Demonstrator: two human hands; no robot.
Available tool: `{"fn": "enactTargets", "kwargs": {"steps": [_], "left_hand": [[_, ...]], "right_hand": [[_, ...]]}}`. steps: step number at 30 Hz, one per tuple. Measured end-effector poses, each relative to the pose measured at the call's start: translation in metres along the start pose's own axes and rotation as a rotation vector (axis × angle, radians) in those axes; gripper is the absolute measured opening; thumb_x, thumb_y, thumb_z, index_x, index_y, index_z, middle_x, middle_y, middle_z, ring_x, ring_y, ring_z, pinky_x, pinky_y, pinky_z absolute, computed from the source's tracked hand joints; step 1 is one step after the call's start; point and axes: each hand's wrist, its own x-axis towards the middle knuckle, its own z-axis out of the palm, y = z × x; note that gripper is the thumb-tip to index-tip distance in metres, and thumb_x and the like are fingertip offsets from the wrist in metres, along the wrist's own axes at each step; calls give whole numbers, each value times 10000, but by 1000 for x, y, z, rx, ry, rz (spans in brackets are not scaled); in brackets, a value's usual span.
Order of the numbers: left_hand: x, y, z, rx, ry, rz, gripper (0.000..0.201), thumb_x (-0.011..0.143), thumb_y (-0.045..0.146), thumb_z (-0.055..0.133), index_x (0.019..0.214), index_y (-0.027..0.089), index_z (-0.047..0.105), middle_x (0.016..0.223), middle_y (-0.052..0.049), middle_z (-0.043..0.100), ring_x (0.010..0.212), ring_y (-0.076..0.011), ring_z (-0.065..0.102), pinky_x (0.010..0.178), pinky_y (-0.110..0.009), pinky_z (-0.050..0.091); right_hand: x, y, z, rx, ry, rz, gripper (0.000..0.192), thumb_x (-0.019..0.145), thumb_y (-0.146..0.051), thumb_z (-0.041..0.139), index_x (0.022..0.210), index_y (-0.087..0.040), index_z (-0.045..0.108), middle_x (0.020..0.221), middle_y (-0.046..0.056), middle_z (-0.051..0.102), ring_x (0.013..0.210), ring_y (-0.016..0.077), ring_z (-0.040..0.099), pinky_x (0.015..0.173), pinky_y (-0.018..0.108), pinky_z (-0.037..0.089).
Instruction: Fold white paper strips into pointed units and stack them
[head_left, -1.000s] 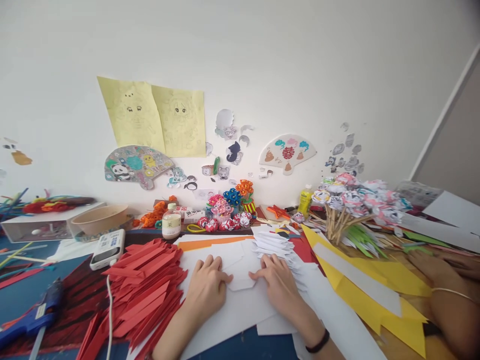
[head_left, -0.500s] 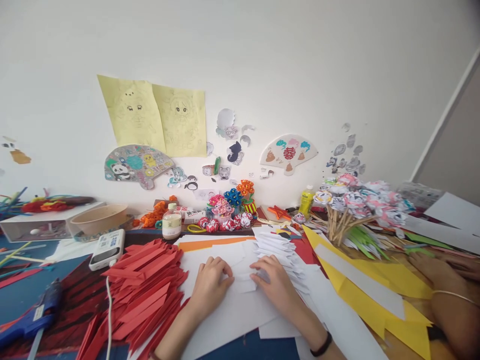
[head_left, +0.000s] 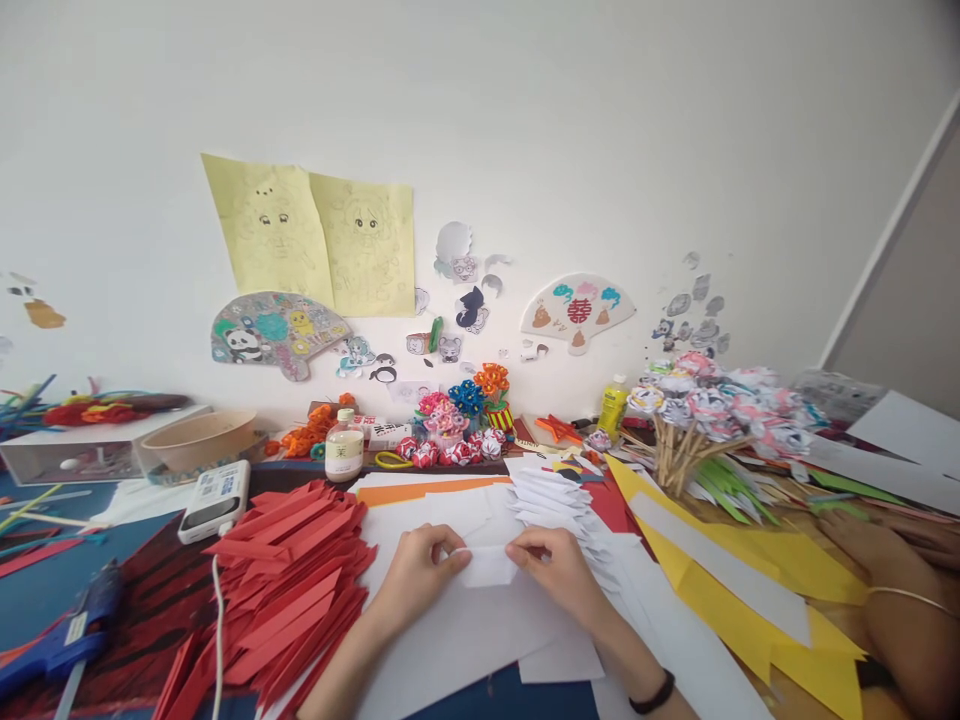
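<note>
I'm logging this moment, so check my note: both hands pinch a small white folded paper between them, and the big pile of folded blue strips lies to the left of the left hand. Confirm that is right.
Not quite. The pile of folded strips is red, not blue, as the head view shows. The rest stands: the left hand and right hand pinch the small white folded paper between them, and the pile lies left of the left hand.

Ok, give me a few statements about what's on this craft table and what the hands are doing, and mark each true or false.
1. Both the left hand and the right hand hold the small white paper piece. True.
2. The stack of red paper strips lies to the right of the hands. False: it lies to their left.
3. A blue glue gun lies at the table's near left. True.
4. The yellow paper sheets hang on the wall only. False: yellow sheets also lie on the table at right.
5. The right wrist wears a black band. True.
</note>
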Motion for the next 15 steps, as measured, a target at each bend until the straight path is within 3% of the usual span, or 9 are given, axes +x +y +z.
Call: {"fn": "enactTargets", "kwargs": {"steps": [8, 15], "left_hand": [[-2, 6, -7, -59, -9, 42, 272, 781, 413, 562, 719, 173, 674, 691, -11, 656, 662, -158, 511, 641, -254, 383], [-2, 4, -13, 7, 1, 7, 259, 780, 420, 546, 739, 186, 651, 730, -8, 658, 691, -169, 526, 680, -279, 382]], "right_hand": [[-1, -2, -2, 112, -51, 0, 465, 873, -477, 484, 546, -152, 547, 557, -12, 476, 576, 131, 454, 535, 236, 339], [-1, -4, -4, 182, -11, -7, 308, 821, -436, 586, 771, -149, 686, 786, 63, 658, 761, 202, 594, 681, 275, 455]]}}
